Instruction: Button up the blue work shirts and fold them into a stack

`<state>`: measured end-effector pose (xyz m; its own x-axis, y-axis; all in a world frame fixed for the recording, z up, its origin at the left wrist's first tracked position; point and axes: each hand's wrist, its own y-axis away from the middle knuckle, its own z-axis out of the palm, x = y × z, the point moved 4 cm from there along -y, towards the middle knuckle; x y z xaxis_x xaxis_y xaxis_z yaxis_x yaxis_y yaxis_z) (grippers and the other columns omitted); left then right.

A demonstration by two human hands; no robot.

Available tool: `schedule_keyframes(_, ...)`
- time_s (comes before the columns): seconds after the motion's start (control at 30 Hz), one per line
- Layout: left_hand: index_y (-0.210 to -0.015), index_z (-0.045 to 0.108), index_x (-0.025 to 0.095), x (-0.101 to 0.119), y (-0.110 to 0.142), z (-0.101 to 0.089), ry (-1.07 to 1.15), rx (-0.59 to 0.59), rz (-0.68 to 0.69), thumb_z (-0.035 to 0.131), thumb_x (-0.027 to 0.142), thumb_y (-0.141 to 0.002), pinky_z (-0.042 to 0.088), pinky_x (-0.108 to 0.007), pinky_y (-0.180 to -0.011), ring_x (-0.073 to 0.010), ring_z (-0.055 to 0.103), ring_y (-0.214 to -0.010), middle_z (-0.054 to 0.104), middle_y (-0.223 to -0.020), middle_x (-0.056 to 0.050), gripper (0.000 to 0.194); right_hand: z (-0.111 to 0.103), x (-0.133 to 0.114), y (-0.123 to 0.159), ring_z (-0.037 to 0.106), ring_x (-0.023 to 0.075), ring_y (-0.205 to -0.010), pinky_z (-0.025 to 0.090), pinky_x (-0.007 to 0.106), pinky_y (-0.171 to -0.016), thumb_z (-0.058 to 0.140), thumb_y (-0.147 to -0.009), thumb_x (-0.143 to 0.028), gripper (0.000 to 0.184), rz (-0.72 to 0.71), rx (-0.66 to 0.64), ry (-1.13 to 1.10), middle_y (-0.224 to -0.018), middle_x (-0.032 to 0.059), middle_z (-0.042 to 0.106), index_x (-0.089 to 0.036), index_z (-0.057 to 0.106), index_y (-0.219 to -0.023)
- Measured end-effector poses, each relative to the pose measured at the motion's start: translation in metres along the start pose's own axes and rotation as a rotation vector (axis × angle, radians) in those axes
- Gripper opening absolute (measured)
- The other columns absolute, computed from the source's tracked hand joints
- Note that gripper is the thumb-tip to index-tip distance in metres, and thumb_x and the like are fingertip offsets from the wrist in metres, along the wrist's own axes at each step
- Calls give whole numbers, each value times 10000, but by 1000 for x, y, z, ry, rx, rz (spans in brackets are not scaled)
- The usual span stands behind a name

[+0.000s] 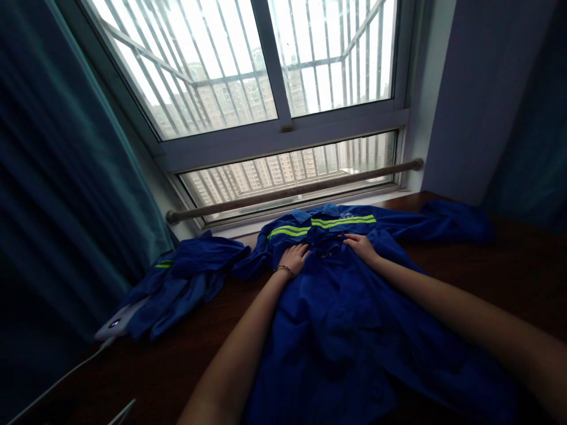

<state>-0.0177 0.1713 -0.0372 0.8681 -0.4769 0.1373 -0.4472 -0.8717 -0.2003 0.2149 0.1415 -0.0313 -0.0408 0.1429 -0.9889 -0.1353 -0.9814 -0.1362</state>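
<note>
A blue work jacket (321, 223) with yellow-green stripes lies spread on the dark wooden surface, its collar toward the window. More blue cloth (328, 313) of a work garment stretches from it toward me; I cannot tell where one piece ends and the other begins. My left hand (294, 260), with a beaded bracelet on the wrist, lies on the left side of this cloth, fingers extended. Opposite it, my right hand (361, 247) pinches the cloth's upper edge between thumb and fingers. Folds and dim light hide the detail between the hands.
Another bunched blue garment (190, 265) lies at the left, partly over a pale device (116, 323) with a white cable (62, 378). Beyond the surface, a rail (296, 192) crosses the window. A curtain (75, 147) hangs at the left.
</note>
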Motion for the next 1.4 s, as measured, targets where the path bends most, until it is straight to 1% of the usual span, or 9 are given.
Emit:
schedule_keyframes(0.2, -1254, 402, 264, -13, -11, -5, -58, -12, -29, 224, 456, -882, 239, -379, -1000, -190, 361, -1196, 405, -1326, -31, 455, 23, -10, -12, 582, 141, -754, 430, 242, -778, 542, -550, -135, 208, 29, 7, -42, -715, -20, 666, -185, 685, -693)
schedule_keyframes(0.4, -1254, 400, 265, -5, -6, -16, -85, -3, 4, 408, 473, -809, 166, -446, -1020, -219, 293, -1236, 394, -1333, -46, 492, 34, -22, 47, 587, 138, -586, 473, 239, -599, 494, -603, -171, 332, 169, -91, -306, -678, 14, 656, -162, 647, -897)
schedule_keyframes(0.53, -1187, 477, 240, 24, 17, -36, -112, 76, 220, 502, 401, -767, 139, -471, -1028, -239, 287, -1240, 432, -1300, -57, 450, 21, -19, 64, 583, 129, -554, 467, 225, -562, 477, -603, -128, 406, 276, -47, -582, -653, 12, 645, -168, 594, -990)
schedule_keyframes(0.67, -1027, 575, 219, 65, 56, -49, -67, -3, 434, 379, 190, -831, 310, -356, -959, -169, 505, -1034, 599, -1052, -60, 279, 14, -17, 58, 555, 118, -495, 442, 213, -493, 490, -630, -137, 429, 283, -68, -584, -603, -15, 623, -183, 568, -1050)
schedule_keyframes(0.8, -1014, 565, 191, 101, 95, -53, -89, -14, 570, 274, 228, -885, 369, -351, -889, -198, 491, -1042, 576, -1072, -89, 321, 18, -18, 59, 524, 107, -443, 413, 203, -446, 516, -642, -139, 410, 271, -73, -601, -560, -24, 606, -177, 576, -1046)
schedule_keyframes(0.9, -1008, 556, 184, 113, 105, -47, -87, -78, 634, 234, 215, -894, 405, -337, -832, -192, 516, -959, 584, -1009, -94, 343, 21, -22, 65, 552, 109, -493, 435, 201, -486, 522, -641, -129, 390, 264, -77, -583, -616, -12, 636, -178, 592, -1021)
schedule_keyframes(1.17, -1089, 475, 150, 81, 80, -35, 1, 183, 168, 383, 170, -829, 349, -388, -953, -226, 390, -1111, 457, -1185, -108, 276, 26, -27, 70, 614, 155, -652, 474, 244, -602, 536, -629, -158, 383, 243, -111, -474, -761, 20, 674, -184, 613, -1003)
schedule_keyframes(1.27, -1073, 459, 151, 72, 79, -34, 52, 203, 54, 397, 97, -797, 383, -378, -910, -216, 438, -1039, 463, -1124, -111, 287, 27, -27, 70, 607, 147, -632, 467, 236, -588, 540, -620, -147, 375, 245, -112, -470, -759, 24, 673, -181, 625, -984)
schedule_keyframes(1.4, -959, 451, 169, 64, 77, -36, 321, 189, 18, 505, 59, -708, 465, -287, -770, -140, 524, -799, 462, -993, -63, 279, 28, -32, 72, 564, 115, -534, 432, 206, -508, 543, -612, -140, 345, 273, -109, -472, -682, 13, 661, -177, 647, -940)
